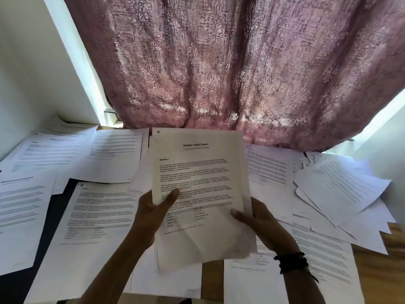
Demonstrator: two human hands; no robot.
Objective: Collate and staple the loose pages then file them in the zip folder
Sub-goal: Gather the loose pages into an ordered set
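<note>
here, both hands hold one stack of pages (197, 172) up above the counter (385, 268), in the middle of the view. the left hand (153, 212) grips the stack's left edge low down, thumb lying across the printed front, fingers hidden behind the paper. the right hand (260, 224) grips the right edge at about the same height, thumb on the front sheet, fingers again behind. the stack sits between the two hands, its near end hanging below them and its far end standing in front of the curtain (219, 62). the sheets are not flush: edges of the back sheets stick out at the right side and at the near end. the top sheet bears a centred title, blocks of text and a small table, too blurred to read. a small dark mark sits in its far left corner; i cannot tell what it is.

loose pages (98, 213) cover the counter all round the hands, overlapping; those at the far right lie in a skewed heap. bare wood shows at the near right, and a dark surface shows between sheets at the left. a dark wristband (292, 262) circles the right wrist.
</note>
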